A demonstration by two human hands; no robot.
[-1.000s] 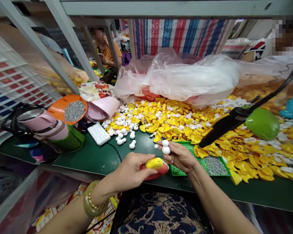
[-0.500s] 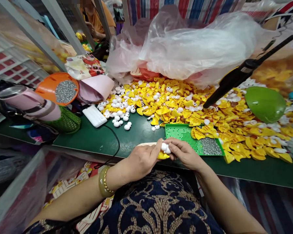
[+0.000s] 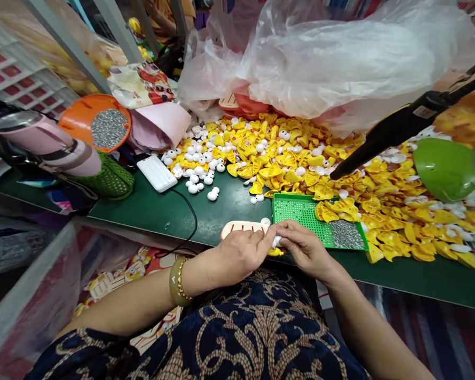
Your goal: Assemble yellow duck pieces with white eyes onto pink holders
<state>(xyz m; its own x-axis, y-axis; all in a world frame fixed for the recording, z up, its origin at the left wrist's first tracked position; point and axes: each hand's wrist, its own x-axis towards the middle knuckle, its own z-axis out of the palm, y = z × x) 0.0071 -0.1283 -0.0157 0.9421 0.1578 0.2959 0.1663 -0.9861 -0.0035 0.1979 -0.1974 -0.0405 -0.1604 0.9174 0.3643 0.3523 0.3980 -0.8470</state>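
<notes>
My left hand (image 3: 243, 253) is closed, its thumb and fingers pinching a small plastic toy part (image 3: 276, 252) whose visible bits are yellow and white. On the other side, the fingertips of my right hand (image 3: 305, 252) are pressed together on the white bit of the same part. Most of that part is hidden by my fingers. A cream plastic piece with red stripes (image 3: 241, 227) shows just beyond my left hand, by the table edge. Close to my right hand is a green perforated tray (image 3: 295, 209) with yellow shells and small metal screws (image 3: 346, 234) in it.
Yellow shells (image 3: 277, 171) and white eye parts (image 3: 212, 194) are heaped across the green table. A black electric screwdriver (image 3: 388, 129) hangs at right near a green bowl (image 3: 447, 169). At left are a white power bank (image 3: 157, 173), an orange dish (image 3: 77, 119) and a pink bottle (image 3: 43, 140).
Both hands have shifted slightly right, and the white part is now mostly covered by my fingers. More of the cream striped piece shows. The view has tilted down a little.
</notes>
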